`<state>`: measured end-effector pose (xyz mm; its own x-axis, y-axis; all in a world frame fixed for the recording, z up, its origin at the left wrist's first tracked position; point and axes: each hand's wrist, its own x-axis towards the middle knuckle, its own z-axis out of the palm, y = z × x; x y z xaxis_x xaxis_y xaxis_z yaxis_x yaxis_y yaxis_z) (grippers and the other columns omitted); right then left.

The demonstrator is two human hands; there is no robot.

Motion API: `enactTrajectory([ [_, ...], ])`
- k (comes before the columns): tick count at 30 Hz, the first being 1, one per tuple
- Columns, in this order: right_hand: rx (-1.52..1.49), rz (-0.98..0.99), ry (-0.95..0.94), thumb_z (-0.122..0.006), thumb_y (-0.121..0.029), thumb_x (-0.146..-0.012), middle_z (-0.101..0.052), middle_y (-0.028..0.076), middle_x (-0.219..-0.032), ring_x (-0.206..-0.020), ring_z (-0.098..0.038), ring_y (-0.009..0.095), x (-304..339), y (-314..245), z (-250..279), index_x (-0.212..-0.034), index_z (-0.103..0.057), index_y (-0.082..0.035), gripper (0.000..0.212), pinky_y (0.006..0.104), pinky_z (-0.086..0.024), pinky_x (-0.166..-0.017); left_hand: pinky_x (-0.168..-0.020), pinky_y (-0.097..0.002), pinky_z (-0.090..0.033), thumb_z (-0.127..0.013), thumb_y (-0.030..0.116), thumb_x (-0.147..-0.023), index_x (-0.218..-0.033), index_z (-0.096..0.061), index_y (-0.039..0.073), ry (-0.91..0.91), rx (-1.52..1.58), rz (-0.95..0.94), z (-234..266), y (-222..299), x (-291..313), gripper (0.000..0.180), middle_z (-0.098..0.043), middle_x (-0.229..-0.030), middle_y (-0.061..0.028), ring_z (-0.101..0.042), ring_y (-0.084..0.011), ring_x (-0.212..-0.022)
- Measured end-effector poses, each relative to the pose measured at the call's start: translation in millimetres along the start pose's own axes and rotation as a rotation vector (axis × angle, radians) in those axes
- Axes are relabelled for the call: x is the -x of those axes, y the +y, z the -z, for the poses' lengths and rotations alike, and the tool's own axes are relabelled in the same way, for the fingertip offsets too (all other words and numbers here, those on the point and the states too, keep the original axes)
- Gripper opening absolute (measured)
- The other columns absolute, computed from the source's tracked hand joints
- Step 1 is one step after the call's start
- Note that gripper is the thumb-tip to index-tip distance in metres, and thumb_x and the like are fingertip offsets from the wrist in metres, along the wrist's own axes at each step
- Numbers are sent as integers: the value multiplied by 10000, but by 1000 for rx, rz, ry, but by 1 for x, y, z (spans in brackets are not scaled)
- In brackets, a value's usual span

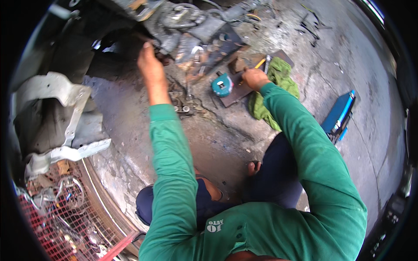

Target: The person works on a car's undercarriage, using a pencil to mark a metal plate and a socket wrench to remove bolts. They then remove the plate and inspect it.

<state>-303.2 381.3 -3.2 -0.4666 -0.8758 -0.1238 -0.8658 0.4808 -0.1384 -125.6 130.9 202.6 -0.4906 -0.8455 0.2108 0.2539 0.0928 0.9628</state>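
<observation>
My left hand [151, 65] is raised at the upper left, beside a dark opening among metal body panels. Its fingers look curled round something dark that I cannot make out. Lower down, my right hand [256, 79] is closed over a flat dark metal plate [233, 96] on the ground; its fingertips are partly hidden, and so is whatever they grip. A teal tape measure [222, 85] sits by the plate's left edge. Against my right wrist lies a crumpled green cloth [278, 71]. A yellow pencil-like stick [260, 63] rests beyond that hand.
A pale bent metal bracket [54, 91] juts out at the left, above a red mesh crate [56, 217] of metal parts. Greasy machine parts [187, 19] crowd the far side. On the right lies a blue flat case [339, 111]; black cable scraps [309, 30] lie beyond.
</observation>
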Motion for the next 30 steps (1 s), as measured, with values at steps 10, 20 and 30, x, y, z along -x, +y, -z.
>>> enactTrajectory([
  [10,-33,-18,64,-579,-104,-902,-672,204,-1167,-1052,-686,412,4,17,10,-1046,-708,-48,201,470,-558,-911,-635,-281,-500,-558,360,-1070,-1079,-616,44,-146,340,3,11,-17,8,321,-628,-882,-15,-593,-114,-718],
  [20,-1345,134,823,-554,-363,-1008,-655,248,-1303,-1109,-673,292,136,9,263,-1427,-531,55,592,345,-583,-778,-600,-268,-484,-648,385,-1012,-961,-645,58,-194,356,29,21,-24,12,331,-582,-803,1,-561,-102,-695],
  [30,-1191,1305,376,-565,-38,-1024,-780,101,-987,-778,-754,242,206,-116,353,-1287,-489,-76,276,347,-616,-730,-541,-281,-474,-698,408,-979,-979,-681,8,-141,448,66,24,-29,0,401,-604,-813,-44,-563,-123,-653],
])
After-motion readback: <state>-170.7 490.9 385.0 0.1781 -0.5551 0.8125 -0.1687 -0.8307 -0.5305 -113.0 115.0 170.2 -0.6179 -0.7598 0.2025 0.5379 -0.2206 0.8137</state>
